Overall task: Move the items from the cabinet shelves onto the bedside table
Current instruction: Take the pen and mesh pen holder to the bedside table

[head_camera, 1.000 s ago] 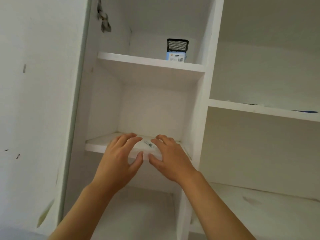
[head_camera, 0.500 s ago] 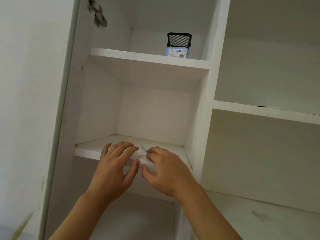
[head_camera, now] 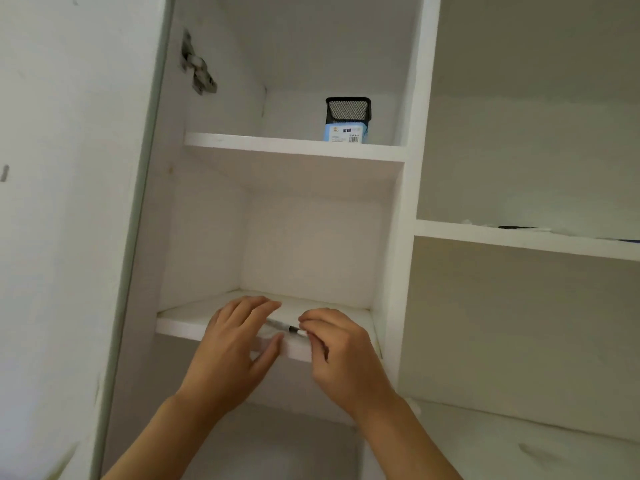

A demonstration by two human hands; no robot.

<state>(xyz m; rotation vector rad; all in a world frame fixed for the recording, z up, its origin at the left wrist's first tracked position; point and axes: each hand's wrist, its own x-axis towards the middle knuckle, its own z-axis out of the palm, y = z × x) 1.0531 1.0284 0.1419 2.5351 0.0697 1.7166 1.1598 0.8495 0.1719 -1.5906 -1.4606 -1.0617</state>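
A thin pen (head_camera: 286, 327) with a pale barrel and a dark band lies near the front edge of the middle shelf (head_camera: 180, 320) of a white cabinet. My right hand (head_camera: 343, 355) pinches the pen's right end with its fingertips. My left hand (head_camera: 235, 348) rests on the shelf edge with fingers spread over the pen's left end; whether it grips the pen is hidden. On the upper shelf (head_camera: 277, 147) stands a black mesh pen holder (head_camera: 348, 111) with a blue and white box (head_camera: 344, 132) in front of it.
The open cabinet door (head_camera: 69, 202) stands at the left with a metal hinge (head_camera: 198, 69) above. A vertical divider (head_camera: 405, 202) is close to my right hand. In the right bay, a shelf (head_camera: 519, 239) carries thin dark items (head_camera: 517, 227).
Both hands have stayed at the middle shelf's front edge. My right hand's fingertips have closed on the pen's end. The view has shifted, showing more of the upper shelf.
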